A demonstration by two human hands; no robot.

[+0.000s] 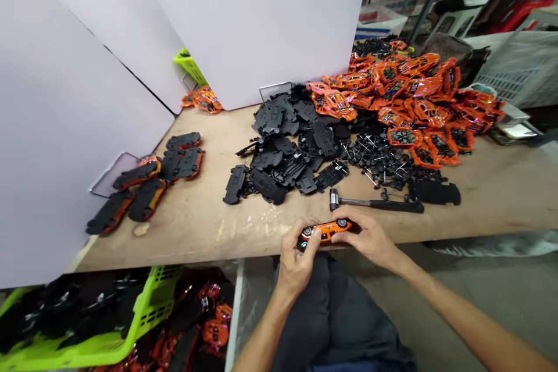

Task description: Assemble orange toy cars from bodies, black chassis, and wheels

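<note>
- while a small orange toy car [326,231] is gripped just over the front edge of the worktop [174,244], the hands are kept together on it, above the dark trousers on the lap [335,314].
- the left hand [296,258] is clamped around the near end of the car, and the far end is pinched by the right hand [366,238]; the wheels are seen on the side turned up.
- a small steel hammer [370,203] is laid just beyond the right hand, and a loose black chassis plate [433,192] is placed past the end of its handle.
- a heap of black chassis plates [288,151] is spread across the middle of the worktop, and a mass of small black wheels on thin metal axles [379,160] is piled beside it.
- a larger heap of shiny orange car bodies [405,99] is banked toward the back right.
- a group of orange bodies paired with black bases [146,183] is set at the left, against a white partition panel [87,99].
- a lime-green plastic basket [148,314] filled with black parts is seen below the worktop, with orange bodies [213,325] heaped beside it.
</note>
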